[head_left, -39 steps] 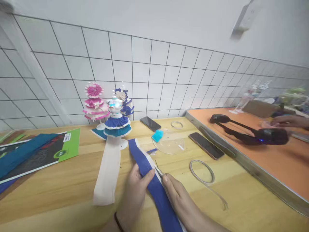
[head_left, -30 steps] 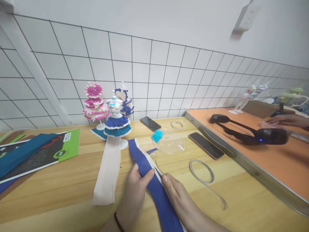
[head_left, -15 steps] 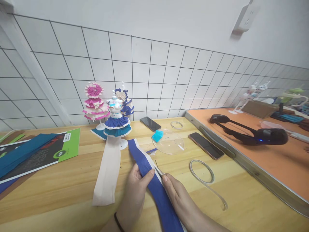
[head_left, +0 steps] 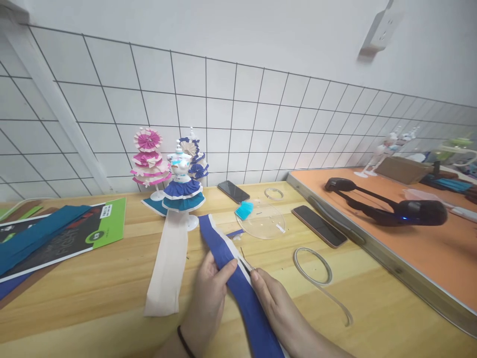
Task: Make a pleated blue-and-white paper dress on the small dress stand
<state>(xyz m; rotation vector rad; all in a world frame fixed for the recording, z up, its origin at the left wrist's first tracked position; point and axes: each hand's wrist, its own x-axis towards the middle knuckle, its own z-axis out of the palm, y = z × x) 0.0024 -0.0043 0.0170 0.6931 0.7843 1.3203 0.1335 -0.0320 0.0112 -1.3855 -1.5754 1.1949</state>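
A long blue strip with a white edge [head_left: 219, 243], perhaps crepe paper, runs from the table's middle down toward me. My left hand [head_left: 214, 283] pinches it, thumb on top and fingers underneath. In my right hand [head_left: 274, 301] are slim pointed scissors [head_left: 245, 265], their blades at the white edge close to my left thumb; the fist hides their handles. Left of my hands a cream strip [head_left: 166, 271] lies on the table. Behind it stands a small dress form [head_left: 181, 181] in a ruffled blue and teal skirt.
Pink [head_left: 149, 159] and blue-and-cream [head_left: 198, 161] ruffled dress forms stand behind. A clear disc [head_left: 263, 223], two phones [head_left: 233, 191] [head_left: 318, 226] and a tape roll [head_left: 296, 263] lie right. Teal strips [head_left: 48, 231] cover a folder [head_left: 112, 226]. Black headgear [head_left: 387, 201] rests on an orange board [head_left: 428, 258].
The view has shifted very slightly, so the scene sits a little further right. Both hands, the strip and the scissors hold nearly the same pose.
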